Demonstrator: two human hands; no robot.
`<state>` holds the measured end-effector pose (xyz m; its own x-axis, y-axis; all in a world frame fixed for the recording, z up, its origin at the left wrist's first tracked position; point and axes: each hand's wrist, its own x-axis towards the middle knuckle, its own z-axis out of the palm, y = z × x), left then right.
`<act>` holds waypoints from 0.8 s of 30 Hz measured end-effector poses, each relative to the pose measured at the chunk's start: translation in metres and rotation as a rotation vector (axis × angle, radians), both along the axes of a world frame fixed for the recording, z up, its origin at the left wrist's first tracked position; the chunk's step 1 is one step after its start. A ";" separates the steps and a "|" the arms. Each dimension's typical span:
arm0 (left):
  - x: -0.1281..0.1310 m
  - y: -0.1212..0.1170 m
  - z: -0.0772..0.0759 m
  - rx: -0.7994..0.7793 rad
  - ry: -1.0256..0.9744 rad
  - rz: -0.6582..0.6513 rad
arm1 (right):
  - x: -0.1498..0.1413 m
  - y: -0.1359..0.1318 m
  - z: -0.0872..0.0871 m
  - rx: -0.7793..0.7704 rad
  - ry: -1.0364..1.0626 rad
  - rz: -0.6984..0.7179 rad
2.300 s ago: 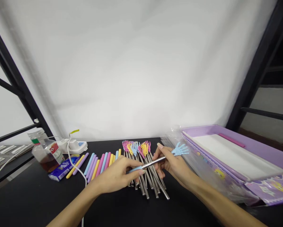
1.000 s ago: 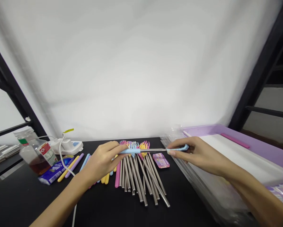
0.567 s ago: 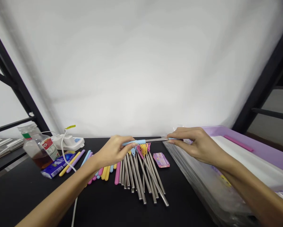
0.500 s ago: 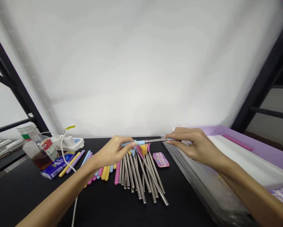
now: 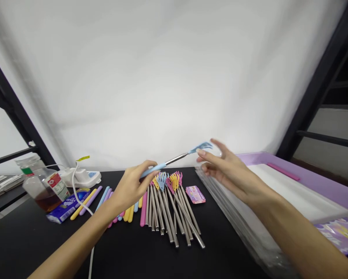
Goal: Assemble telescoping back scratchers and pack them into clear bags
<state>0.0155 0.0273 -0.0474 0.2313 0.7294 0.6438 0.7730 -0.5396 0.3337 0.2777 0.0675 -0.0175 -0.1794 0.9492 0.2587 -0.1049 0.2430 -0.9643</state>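
Note:
A blue back scratcher [image 5: 176, 159] with a metal telescopic rod is held tilted above the table, its claw head up to the right. My left hand [image 5: 135, 182] is closed around its blue grip. Close beside the claw, my right hand [image 5: 224, 170] has its fingers apart; whether the thumb touches the claw I cannot tell. Beneath lie several metal back scratcher rods [image 5: 174, 217] with pink, yellow and blue claw heads, fanned out on the black table [image 5: 127, 252]. Several coloured handle tubes [image 5: 129, 213] lie to their left, partly hidden by my left arm.
On the left stand a jar of dark liquid [image 5: 44, 186], a blue packet [image 5: 65, 209] and a white power strip [image 5: 89, 178] with a cable. A pink card stack [image 5: 195, 194] lies right of the rods. Clear plastic sleeves [image 5: 235, 221] and a purple box [image 5: 255, 158] are at right.
My right hand has let go of the claw end and opened. The back scratcher now tilts upward to the right, its claw in view, still in my left hand.

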 end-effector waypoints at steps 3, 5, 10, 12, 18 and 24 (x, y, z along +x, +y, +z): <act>-0.004 0.001 -0.011 0.192 0.140 0.011 | -0.015 -0.003 -0.008 -0.209 0.278 0.175; -0.004 0.001 -0.016 0.271 0.186 -0.001 | -0.022 -0.005 -0.014 -0.230 0.423 0.156; 0.000 -0.001 -0.022 0.346 0.268 0.023 | -0.027 -0.008 -0.028 -0.343 0.593 0.163; 0.001 -0.002 -0.024 0.378 0.313 0.048 | -0.028 -0.008 -0.033 -0.385 0.580 0.172; 0.002 -0.005 -0.029 0.399 0.349 0.028 | -0.033 -0.010 -0.040 -0.315 0.391 0.141; 0.006 -0.005 -0.028 0.394 0.311 -0.060 | -0.038 -0.014 -0.042 -0.259 0.370 0.092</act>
